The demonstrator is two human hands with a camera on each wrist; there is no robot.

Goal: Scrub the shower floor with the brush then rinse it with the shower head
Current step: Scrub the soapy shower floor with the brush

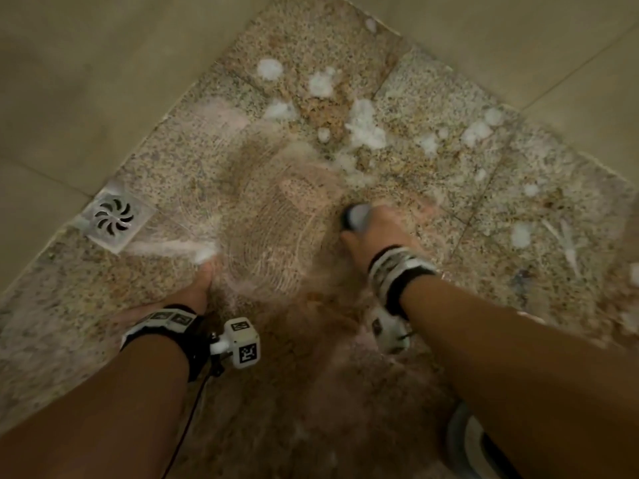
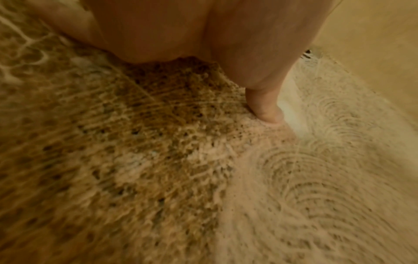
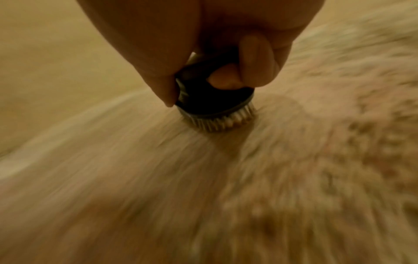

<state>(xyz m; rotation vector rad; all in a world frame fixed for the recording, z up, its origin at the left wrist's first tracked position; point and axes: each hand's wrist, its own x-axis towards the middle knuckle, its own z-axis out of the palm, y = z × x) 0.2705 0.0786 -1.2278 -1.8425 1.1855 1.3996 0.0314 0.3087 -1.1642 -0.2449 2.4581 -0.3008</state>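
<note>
Round scrub brush (image 3: pixel 212 105): black body, pale bristles pressed to the wet speckled-stone shower floor (image 1: pixel 432 108), right of centre. Right hand (image 1: pixel 375 228) clenches its top from above, fingertips (image 3: pixel 222 81) curled onto it. Left hand (image 1: pixel 179 300) spread flat on the floor (near left). Foam patches (image 1: pixel 363 127) lie beyond; drain (image 1: pixel 116 217) far left.

Speckled tan granite shower floor (image 1: pixel 214 160), white foam patches (image 1: pixel 364 127).
We see a round black brush (image 3: pixel 210 96) with pale bristles, and a silver swirl-slotted drain (image 1: pixel 116 217).
</note>
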